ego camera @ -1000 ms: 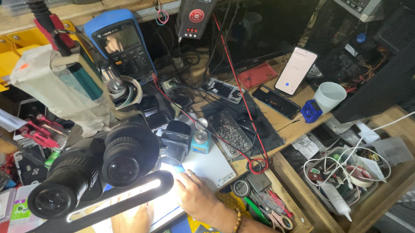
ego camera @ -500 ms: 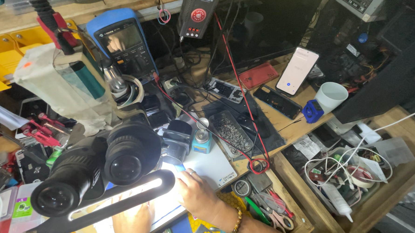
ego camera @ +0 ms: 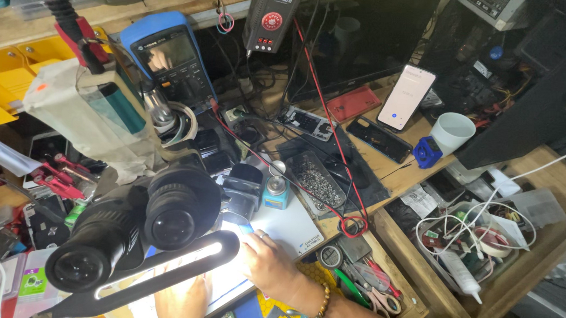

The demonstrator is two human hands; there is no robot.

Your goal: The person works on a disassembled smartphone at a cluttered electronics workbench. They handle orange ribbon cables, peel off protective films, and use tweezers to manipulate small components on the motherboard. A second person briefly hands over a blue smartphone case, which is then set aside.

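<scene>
A black stereo microscope (ego camera: 133, 229) with two round eyepieces leans over the near edge of the table, its long axis running from the near left up toward the middle. Under it lies a brightly lit white work mat (ego camera: 289, 226), and a black bar lamp (ego camera: 163, 278) slants across in front.

The wooden table (ego camera: 394, 170) is crowded: a blue handheld meter (ego camera: 169, 58) stands at the far left, a white phone (ego camera: 406, 97) leans near the far right, and a white cup (ego camera: 451, 131) sits beside it.

The right hand (ego camera: 267, 260), with a bead bracelet (ego camera: 320, 305) at the wrist, lies knuckles up on the mat, fingers curled toward something blue at the lens; what it pinches cannot be told. The left hand (ego camera: 184, 301) rests at the near edge, mostly hidden by the lamp, its grip unclear.
</scene>
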